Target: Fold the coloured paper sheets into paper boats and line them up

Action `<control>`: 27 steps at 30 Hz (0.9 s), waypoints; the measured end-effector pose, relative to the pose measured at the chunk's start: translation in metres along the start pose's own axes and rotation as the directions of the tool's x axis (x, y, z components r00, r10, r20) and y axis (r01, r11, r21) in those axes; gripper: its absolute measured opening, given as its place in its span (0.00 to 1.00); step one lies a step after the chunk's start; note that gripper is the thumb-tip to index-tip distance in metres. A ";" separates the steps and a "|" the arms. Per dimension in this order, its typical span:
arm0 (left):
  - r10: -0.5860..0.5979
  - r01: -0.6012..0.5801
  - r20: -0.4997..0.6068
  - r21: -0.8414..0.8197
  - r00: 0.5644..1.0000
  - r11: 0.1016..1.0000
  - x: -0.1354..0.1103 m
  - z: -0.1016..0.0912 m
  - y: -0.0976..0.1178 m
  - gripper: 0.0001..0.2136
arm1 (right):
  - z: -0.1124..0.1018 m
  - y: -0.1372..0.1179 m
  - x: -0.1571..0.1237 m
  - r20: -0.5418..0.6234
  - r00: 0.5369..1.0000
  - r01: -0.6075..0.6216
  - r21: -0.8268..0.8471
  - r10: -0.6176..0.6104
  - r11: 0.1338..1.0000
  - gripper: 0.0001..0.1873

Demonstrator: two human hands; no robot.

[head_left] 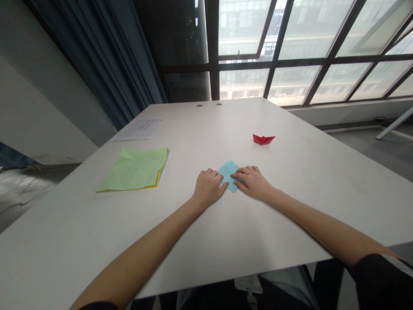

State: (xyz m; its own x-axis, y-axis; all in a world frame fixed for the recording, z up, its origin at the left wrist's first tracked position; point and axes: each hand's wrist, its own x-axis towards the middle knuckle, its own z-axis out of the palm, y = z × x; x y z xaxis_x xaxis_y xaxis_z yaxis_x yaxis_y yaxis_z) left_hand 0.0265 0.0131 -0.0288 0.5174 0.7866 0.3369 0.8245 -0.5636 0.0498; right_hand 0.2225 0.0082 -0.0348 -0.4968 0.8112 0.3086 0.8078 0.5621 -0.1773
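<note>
A small light-blue folded sheet of origami paper (231, 186) lies on the table in a diamond shape, with a crease running down its upper half. My left hand (209, 186) grips its left corner, fingers curled and the thumb along the lower left edge. On the opposite side, my right hand (253, 181) holds the right corner, with index finger and thumb pressed on the paper. Both hands cover the side corners. Farther back to the right sits a red paper boat (263, 140), apart from my hands.
Left of my hands, a stack of green, yellow and blue paper sheets (137, 168) lies on the white table (206, 125). Behind it is a printed sheet (138, 129). The table's front edge runs close to my body. A blue curtain (106, 51) and windows stand beyond.
</note>
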 end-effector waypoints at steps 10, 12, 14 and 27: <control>-0.108 0.110 -0.027 0.075 0.994 0.991 0.000 0.000 -0.004 0.13 | -0.003 0.002 -0.002 0.014 1.000 -0.019 -0.023 0.019 1.000 0.15; -0.127 0.129 -0.043 0.039 0.991 0.991 0.002 0.003 -0.008 0.14 | -0.003 0.002 -0.002 0.012 1.000 -0.018 -0.021 0.019 1.000 0.15; -0.150 0.150 -0.051 0.002 0.987 0.989 0.002 0.006 -0.011 0.15 | -0.002 0.002 -0.002 0.008 1.000 -0.014 -0.020 0.014 1.000 0.15; -0.176 0.159 -0.074 -0.196 0.982 0.968 0.001 0.006 -0.016 0.08 | -0.001 0.003 -0.002 0.020 0.999 -0.031 -0.010 0.031 0.999 0.16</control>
State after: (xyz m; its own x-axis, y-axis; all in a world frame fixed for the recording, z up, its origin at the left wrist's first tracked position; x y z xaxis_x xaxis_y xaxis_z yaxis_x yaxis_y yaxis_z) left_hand 0.0151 0.0247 -0.0349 0.3459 0.8526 0.3917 0.8350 -0.4701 0.2860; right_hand 0.2262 0.0083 -0.0350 -0.4777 0.8314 0.2839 0.8260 0.5351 -0.1771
